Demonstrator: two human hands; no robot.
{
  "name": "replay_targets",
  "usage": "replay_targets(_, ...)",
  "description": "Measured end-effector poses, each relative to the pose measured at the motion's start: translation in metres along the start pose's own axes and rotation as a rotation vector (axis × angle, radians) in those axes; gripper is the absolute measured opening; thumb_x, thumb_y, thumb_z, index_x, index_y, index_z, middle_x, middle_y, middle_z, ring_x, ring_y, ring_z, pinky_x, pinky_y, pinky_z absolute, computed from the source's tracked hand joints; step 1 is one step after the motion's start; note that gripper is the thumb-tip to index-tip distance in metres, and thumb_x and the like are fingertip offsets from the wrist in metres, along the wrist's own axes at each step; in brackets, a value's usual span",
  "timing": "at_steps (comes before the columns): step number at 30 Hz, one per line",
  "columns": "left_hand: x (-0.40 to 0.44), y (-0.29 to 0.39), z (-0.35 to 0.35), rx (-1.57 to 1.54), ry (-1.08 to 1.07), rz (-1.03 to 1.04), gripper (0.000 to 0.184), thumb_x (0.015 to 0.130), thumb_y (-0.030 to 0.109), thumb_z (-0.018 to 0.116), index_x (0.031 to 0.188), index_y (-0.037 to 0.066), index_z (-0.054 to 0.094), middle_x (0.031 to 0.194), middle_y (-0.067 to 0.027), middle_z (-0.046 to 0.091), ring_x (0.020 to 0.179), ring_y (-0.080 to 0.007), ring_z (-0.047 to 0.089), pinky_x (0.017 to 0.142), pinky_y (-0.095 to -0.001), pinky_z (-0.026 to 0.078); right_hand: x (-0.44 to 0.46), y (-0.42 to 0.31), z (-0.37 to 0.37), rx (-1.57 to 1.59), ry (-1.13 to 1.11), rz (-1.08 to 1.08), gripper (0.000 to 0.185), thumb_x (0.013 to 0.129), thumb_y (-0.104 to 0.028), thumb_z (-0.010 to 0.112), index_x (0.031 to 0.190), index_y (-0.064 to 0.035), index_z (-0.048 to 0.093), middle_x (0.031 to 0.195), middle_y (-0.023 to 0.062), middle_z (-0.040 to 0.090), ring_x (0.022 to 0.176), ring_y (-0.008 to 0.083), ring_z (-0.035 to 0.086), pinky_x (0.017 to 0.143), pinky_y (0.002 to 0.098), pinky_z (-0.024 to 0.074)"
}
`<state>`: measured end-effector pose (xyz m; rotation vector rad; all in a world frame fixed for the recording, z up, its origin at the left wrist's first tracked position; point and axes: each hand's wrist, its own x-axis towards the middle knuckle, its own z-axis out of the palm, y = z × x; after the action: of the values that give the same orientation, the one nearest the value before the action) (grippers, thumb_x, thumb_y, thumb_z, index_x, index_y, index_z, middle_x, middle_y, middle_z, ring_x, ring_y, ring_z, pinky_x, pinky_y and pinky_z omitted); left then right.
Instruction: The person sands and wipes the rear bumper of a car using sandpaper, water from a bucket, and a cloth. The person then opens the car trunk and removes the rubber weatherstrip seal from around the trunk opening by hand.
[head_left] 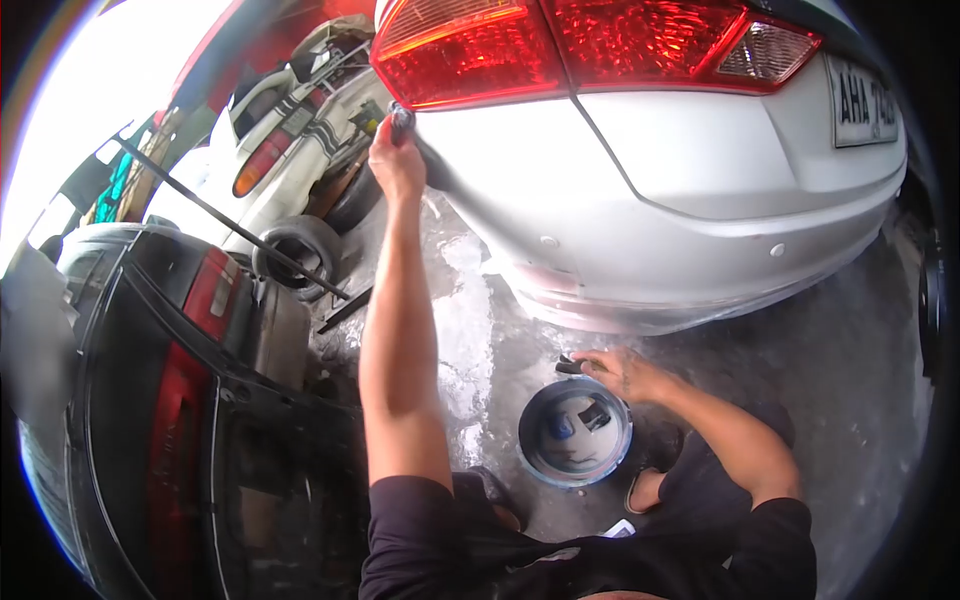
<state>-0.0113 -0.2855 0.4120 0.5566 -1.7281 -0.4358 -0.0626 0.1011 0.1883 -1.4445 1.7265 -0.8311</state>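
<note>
My left hand (pixel 398 170) stretches up to the corner of the white car (pixel 600 240), just under the red tail light (pixel 470 60). Its fingers are closed on a small dark, shiny piece (pixel 402 122), whose kind I cannot make out. Low in front of me, my right hand (pixel 622 376) pinches a thin black piece (pixel 571 365), possibly folded sandpaper, over the far rim of a round bucket (pixel 523 440). Inside the bucket are cloudy liquid, a black piece (pixel 595 414) and a blue item (pixel 562 427).
A dark vehicle (pixel 280 450) stands close on my left. Farther back are a tire (pixel 298 255), a slanting dark pole (pixel 215 210) and another white car (pixel 280 190). Wet patches mark the concrete floor (pixel 465 330). A small white item (pixel 620 528) lies near my foot.
</note>
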Motion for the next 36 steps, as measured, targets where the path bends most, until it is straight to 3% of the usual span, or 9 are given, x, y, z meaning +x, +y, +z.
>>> replay_targets(3, 0.016, -0.01, -0.001, 0.005, -0.087, 0.061, 0.029, 0.091, 0.005, 0.062, 0.118, -0.002, 0.07, 0.109, -0.0204, 0.075, 0.103, -0.0341, 0.072, 0.092, -0.039, 0.054, 0.0, 0.018, 0.011, -0.048, 0.04, -0.161, 0.048, 0.108, -0.04, 0.049, 0.141, -0.0082, 0.059, 0.107, 0.0222, 0.074, 0.098, 0.0404, 0.071, 0.092, 0.0489, 0.0525)
replay_targets(5, 0.005, -0.005, 0.002, 0.225, 0.034, 0.297, 0.025, 0.092, 0.004, 0.062, 0.114, -0.002, 0.071, 0.112, -0.0205, 0.07, 0.104, -0.0387, 0.069, 0.092, -0.0426, 0.053, -0.001, 0.023, 0.018, -0.098, 0.096, -0.245, 0.047, 0.107, -0.041, 0.05, 0.14, -0.008, 0.06, 0.101, 0.0219, 0.074, 0.095, 0.0417, 0.07, 0.089, 0.0495, 0.0526)
replay_targets(13, -0.092, 0.099, 0.033, 0.204, 0.089, 0.541, 0.021, 0.092, 0.006, 0.069, 0.111, -0.001, 0.073, 0.116, -0.019, 0.067, 0.109, -0.0392, 0.064, 0.093, -0.0456, 0.053, -0.002, 0.022, 0.025, -0.09, 0.003, -0.104, 0.046, 0.107, -0.042, 0.051, 0.137, -0.0085, 0.062, 0.085, 0.026, 0.069, 0.087, 0.045, 0.068, 0.085, 0.0519, 0.0525)
replay_targets(18, -0.126, 0.141, 0.066, 0.036, 0.011, 0.739, 0.037, 0.089, 0.003, 0.068, 0.126, 0.004, 0.069, 0.132, -0.0228, 0.061, 0.118, -0.042, 0.062, 0.096, -0.0481, 0.056, 0.002, 0.017, 0.028, -0.117, 0.008, -0.14, 0.044, 0.107, -0.042, 0.05, 0.133, -0.0093, 0.063, 0.087, 0.026, 0.069, 0.088, 0.0457, 0.068, 0.085, 0.0529, 0.0523)
replay_targets(20, -0.141, 0.15, 0.07, 0.017, -0.17, 0.757, 0.05, 0.092, 0.005, 0.068, 0.142, 0.009, 0.062, 0.15, -0.0256, 0.048, 0.138, -0.0489, 0.047, 0.114, -0.0545, 0.043, 0.006, 0.013, 0.027, -0.149, -0.051, -0.13, 0.043, 0.107, -0.037, 0.051, 0.139, -0.01, 0.06, 0.112, 0.0235, 0.072, 0.102, 0.0421, 0.069, 0.092, 0.0499, 0.0523)
replay_targets(22, -0.154, 0.149, 0.071, 0.068, -0.202, 0.787, 0.053, 0.093, 0.008, 0.068, 0.145, 0.01, 0.059, 0.156, -0.0263, 0.043, 0.147, -0.0486, 0.038, 0.121, -0.0564, 0.032, 0.009, 0.015, 0.03, -0.149, -0.064, -0.138, 0.043, 0.107, -0.037, 0.051, 0.139, -0.0096, 0.06, 0.113, 0.0231, 0.072, 0.103, 0.0418, 0.069, 0.092, 0.0501, 0.0522)
replay_targets(26, -0.149, 0.109, 0.07, 0.038, -0.147, 0.742, 0.058, 0.094, 0.008, 0.066, 0.15, 0.007, 0.052, 0.162, -0.0238, 0.038, 0.151, -0.0461, 0.033, 0.123, -0.0555, 0.028, 0.004, 0.011, 0.026, -0.189, -0.077, -0.121, 0.042, 0.107, -0.035, 0.052, 0.139, -0.0091, 0.061, 0.112, 0.0227, 0.072, 0.103, 0.042, 0.068, 0.091, 0.0505, 0.0522)
replay_targets(32, -0.116, 0.048, 0.039, 0.064, -0.014, 0.256, 0.052, 0.108, 0.025, 0.047, 0.154, 0.001, 0.043, 0.162, -0.0296, 0.032, 0.152, -0.045, 0.028, 0.123, -0.0516, 0.024, -0.015, 0.034, 0.024, -0.141, 0.029, -0.134, 0.035, 0.104, -0.035, 0.051, 0.125, -0.0111, 0.066, 0.102, 0.0232, 0.073, 0.096, 0.0448, 0.069, 0.088, 0.0543, 0.0523)
replay_targets(36, -0.153, 0.066, 0.06, 0.138, -0.075, 0.425, 0.061, 0.107, 0.037, 0.047, 0.158, 0.004, 0.038, 0.166, -0.0265, 0.027, 0.154, -0.0461, 0.021, 0.126, -0.0582, 0.013, -0.019, 0.053, 0.031, -0.193, -0.011, -0.144, 0.031, 0.103, -0.033, 0.052, 0.119, -0.0104, 0.067, 0.098, 0.0221, 0.073, 0.093, 0.0451, 0.069, 0.085, 0.0555, 0.0527)
